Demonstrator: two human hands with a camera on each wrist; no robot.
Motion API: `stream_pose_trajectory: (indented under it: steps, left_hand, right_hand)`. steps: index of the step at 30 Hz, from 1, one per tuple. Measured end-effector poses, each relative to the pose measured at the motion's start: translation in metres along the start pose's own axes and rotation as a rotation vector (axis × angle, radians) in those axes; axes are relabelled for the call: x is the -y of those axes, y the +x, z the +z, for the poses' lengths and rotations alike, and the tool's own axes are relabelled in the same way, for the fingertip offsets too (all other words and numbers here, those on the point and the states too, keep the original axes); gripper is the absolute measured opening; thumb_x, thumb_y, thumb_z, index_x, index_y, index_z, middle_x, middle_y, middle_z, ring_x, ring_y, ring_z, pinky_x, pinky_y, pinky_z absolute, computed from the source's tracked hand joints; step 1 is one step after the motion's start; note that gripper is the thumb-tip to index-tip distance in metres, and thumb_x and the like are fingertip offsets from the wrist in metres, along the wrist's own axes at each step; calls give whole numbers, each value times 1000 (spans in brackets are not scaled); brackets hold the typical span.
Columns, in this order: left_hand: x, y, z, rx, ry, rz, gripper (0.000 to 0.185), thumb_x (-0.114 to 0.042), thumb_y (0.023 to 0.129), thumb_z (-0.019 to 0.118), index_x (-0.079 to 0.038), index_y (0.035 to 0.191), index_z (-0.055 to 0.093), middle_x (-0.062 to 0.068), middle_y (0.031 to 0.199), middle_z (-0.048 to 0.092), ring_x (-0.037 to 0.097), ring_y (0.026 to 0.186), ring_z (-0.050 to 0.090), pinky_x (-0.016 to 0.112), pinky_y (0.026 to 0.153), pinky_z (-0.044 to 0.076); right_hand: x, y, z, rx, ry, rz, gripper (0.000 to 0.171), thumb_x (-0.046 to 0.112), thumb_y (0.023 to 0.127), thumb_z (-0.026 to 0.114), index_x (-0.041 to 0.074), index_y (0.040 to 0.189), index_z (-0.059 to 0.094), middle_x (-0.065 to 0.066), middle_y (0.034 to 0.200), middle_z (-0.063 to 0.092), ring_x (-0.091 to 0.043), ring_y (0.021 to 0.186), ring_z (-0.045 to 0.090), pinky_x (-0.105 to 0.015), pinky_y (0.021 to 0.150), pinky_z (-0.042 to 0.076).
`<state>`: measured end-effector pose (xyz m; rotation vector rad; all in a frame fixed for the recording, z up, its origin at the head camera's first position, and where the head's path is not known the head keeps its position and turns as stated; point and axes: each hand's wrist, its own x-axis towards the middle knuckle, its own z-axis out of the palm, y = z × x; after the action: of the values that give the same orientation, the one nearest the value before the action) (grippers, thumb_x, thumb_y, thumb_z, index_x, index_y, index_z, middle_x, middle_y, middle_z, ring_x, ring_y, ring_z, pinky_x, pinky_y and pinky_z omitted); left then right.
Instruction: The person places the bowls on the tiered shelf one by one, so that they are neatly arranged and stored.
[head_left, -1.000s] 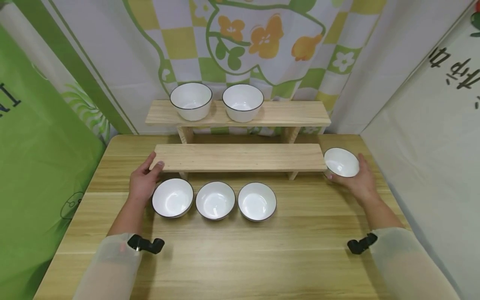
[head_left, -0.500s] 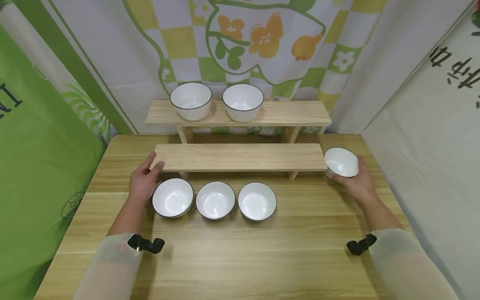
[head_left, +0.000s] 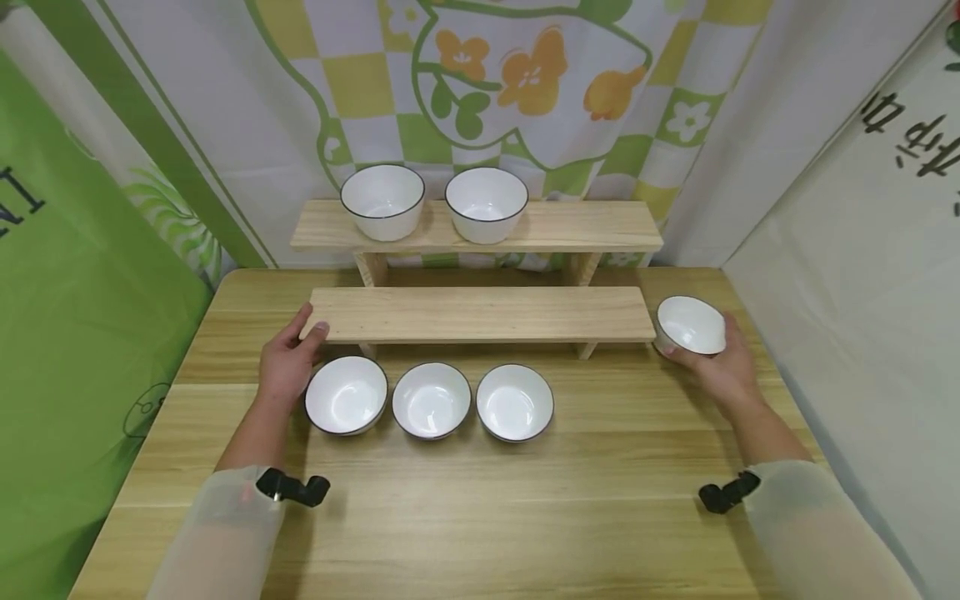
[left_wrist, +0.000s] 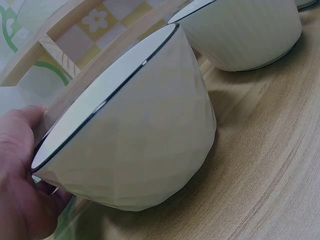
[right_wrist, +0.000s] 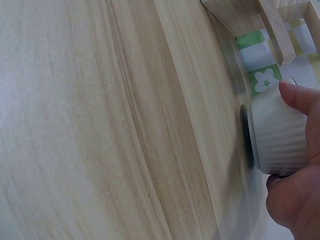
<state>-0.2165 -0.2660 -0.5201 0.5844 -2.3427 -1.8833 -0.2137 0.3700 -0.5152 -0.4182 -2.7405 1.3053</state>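
Plainly, the right hand (head_left: 722, 367) has its grip around a white bowl (head_left: 691, 325), just beside the right end of the lower shelf (head_left: 480, 315); whether its base touches the desk (head_left: 480, 525) I cannot tell. The left hand (head_left: 287, 362) grips that shelf's left end. Close by it stands the near-left bowl (head_left: 347, 396), then the middle bowl (head_left: 431, 402) and the near-right bowl (head_left: 514, 403), in a row before the shelf. Behind, the upper shelf (head_left: 588, 227) bears one bowl (head_left: 382, 206) toward its left end and another bowl (head_left: 486, 208) nearer its middle. A patterned curtain (head_left: 363, 87) hangs at the back.
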Motion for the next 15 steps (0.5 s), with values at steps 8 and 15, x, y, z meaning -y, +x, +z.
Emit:
stream_pose_trajectory:
  steps: [8,15]
  left_hand:
    - [0,0,0,1,22,4,58,-56,84,65,-47,138,45,-2,153,36,23,121,55,33,92,52]
    - [0,0,0,-2,25,7,58,-56,84,65,-48,138,45,-3,153,35,23,123,53,32,92,52]
  right_hand:
    - [1,-1,-8,-12,14,-18,118,47,79,77,15,156,-6,-17,160,6,-39,144,12,-58,114,16]
    - [4,0,-16,-44,-27,-38,120,49,76,79,16,156,-5,-16,160,7,-37,144,11,-57,114,15]
